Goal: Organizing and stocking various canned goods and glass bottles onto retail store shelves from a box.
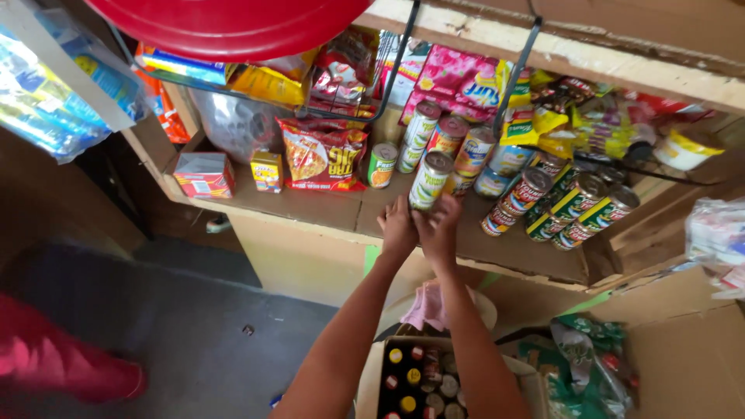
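Hands meet at a tall can (429, 180) on the wooden shelf (310, 206): your left hand (397, 227) and right hand (439, 229) both grip its base. At 3 o'clock from it lie more cans (574, 203); at 9 o'clock a small can (381, 164) and a snack bag (322, 155). At 6 o'clock, below your arms, a box of bottles (415, 384) sits open.

The scene is seen through a single head-worn camera, aimed steeply downward and forward, close to the brown wooden shelf (310, 203) at arm's reach. The open cardboard box of bottles (419, 380) below is caught at the lower edge.
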